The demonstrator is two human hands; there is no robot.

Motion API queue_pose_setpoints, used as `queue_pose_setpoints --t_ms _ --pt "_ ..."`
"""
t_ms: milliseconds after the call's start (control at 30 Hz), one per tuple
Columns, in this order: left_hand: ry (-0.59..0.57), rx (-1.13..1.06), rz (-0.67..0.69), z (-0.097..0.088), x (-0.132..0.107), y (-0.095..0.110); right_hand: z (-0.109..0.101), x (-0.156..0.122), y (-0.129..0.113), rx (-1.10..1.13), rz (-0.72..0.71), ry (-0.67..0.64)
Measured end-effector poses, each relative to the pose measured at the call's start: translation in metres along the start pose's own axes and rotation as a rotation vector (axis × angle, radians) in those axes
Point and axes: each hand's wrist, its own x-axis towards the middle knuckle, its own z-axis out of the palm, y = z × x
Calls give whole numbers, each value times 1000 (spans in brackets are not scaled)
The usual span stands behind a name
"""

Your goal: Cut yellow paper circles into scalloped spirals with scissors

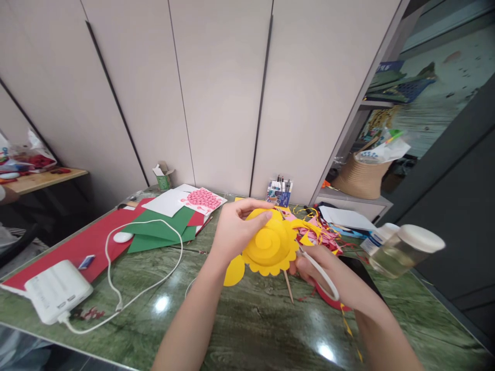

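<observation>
- My left hand is clamped on the far-left edge of a yellow paper spiral, fingers curled over its top, holding it up above the green worktop.
- My right hand is closed through the handles of the scissors; the blades reach under the spiral's right edge, so I cannot tell whether they are apart.
- The scissors' long axis runs from near right to far left, tips pointing at the spiral.
- I judge the cutting well along: the spiral line shows in the disc, its near edge is scalloped, and a yellow strip curls off to the right.
- A wooden stick lies just below the spiral.
- A power bank sits near left.
</observation>
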Motion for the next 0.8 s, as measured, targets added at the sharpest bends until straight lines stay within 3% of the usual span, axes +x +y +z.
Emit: queue_pose_setpoints --t_ms 433,800 --pt "-68 191 30 -11 -1 5 -4 -3 1 -59 79 -73" --pt "-235 336 31 -25 -3 13 -7 -7 5 -126 83 -159"
